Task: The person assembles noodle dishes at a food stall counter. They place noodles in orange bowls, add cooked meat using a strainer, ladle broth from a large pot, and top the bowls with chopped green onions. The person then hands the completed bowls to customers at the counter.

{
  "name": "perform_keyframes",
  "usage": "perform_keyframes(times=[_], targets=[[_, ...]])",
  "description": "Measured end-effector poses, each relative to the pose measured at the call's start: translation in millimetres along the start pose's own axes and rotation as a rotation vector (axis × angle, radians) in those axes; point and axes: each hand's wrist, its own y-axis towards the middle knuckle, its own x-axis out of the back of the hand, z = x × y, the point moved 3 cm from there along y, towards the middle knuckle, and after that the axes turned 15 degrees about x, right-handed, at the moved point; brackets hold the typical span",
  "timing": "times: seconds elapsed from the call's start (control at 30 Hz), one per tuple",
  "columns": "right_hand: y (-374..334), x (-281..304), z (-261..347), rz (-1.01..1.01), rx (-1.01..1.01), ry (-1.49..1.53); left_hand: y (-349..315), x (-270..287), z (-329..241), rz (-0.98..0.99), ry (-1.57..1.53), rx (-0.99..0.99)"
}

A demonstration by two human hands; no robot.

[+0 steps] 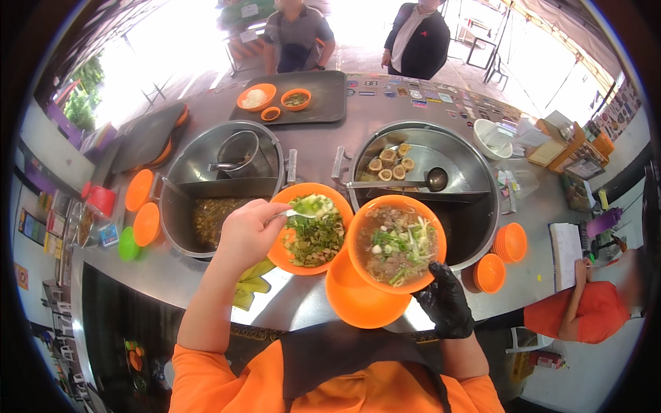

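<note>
My bare left hand [246, 228] pinches the handle of a pale spoon [293, 213]. The spoon's end is among chopped spring onions and herbs [315, 241] in an orange bowl [277, 256]. In a black glove, my right hand [447, 304] grips the lower right rim of another orange bowl [359, 260]. That bowl holds brown soup [396, 241] with noodles, meat and scattered greens. Partly beneath it lies a bare orange bowl [365, 306]. A folded yellow cloth [252, 283] rests beside the herb bowl, under my left forearm.
Large steel pots [237, 125] [421, 125] flank the bowls; the right pot contains bone pieces [389, 164] and a ladle [436, 179], the left a strainer [239, 153]. A tray [323, 96] with filled bowls stands beyond. Stacked orange bowls [509, 242] sit at right, near a seated person [575, 310].
</note>
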Motion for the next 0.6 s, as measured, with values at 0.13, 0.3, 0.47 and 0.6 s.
perform_keyframes(times=[0.13, 0.3, 0.47, 0.6], targets=[[-0.9, -11.3, -0.2, 0.042, 0.008, -0.001, -12.6, 0.7, -57.8, -0.116, -0.002, -0.316], [1.0, -7.0, -1.8, 0.09, -0.032, 0.034, -15.7, -19.8, -60.9, -0.491, 0.277, -0.484], [-3.8, 6.5, 1.4, 0.568, 0.444, -0.616, 2.3, -54.2, 11.2, -0.334, 0.569, -0.065], [2.9, 21.3, -6.4, 0.262, 0.13, -0.221, -6.6, -68.1, 64.8, -0.092, 0.534, 0.011]])
